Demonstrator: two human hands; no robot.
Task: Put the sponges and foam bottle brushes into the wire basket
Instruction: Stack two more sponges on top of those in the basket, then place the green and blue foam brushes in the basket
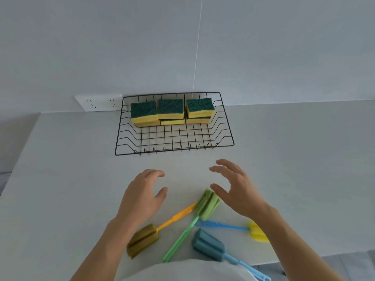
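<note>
A black wire basket (121, 138) stands at the back of the counter, holding three stacks of green-and-yellow sponges (170, 109) along its far side. In front of me lie several foam bottle brushes: a green-headed one (207, 203), an olive-headed one with an orange handle (143, 239), a yellow-headed one with a blue handle (256, 232) and a blue-headed one (209, 245). My left hand (143, 194) and my right hand (238, 191) hover open and empty just above the brushes, short of the basket's front edge.
A white wall socket (98, 102) sits on the wall left of the basket. The grey counter (294, 159) ends at the left and near right edges. My light shirt fills the bottom of the view.
</note>
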